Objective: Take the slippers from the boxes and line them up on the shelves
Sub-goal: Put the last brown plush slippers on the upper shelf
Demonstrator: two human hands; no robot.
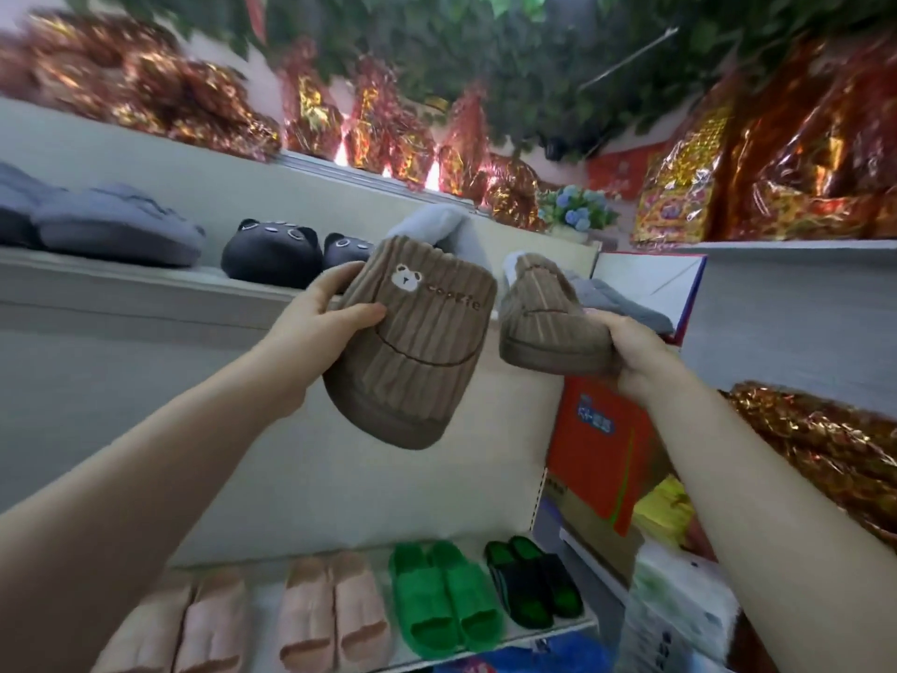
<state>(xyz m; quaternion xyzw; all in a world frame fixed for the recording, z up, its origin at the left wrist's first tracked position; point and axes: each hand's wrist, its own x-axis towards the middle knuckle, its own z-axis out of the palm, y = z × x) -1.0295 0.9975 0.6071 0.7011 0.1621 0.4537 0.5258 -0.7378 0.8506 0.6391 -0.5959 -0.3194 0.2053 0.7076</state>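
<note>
Head view: the left hand (330,318) grips the bear slipper (412,352) at centre. At three o'clock the right hand (640,357) clutches its mate (539,318). Grey slippers (432,223) at twelve o'clock crowd the upper shelf (121,293) behind. Green slides (441,604) sit at six.

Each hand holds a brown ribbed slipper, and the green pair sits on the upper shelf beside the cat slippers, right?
Not quite: the head view shows the green pair on the lower shelf, beside pink sandals. The left hand grips the bear-logo slipper, the right hand its brown mate.
</note>
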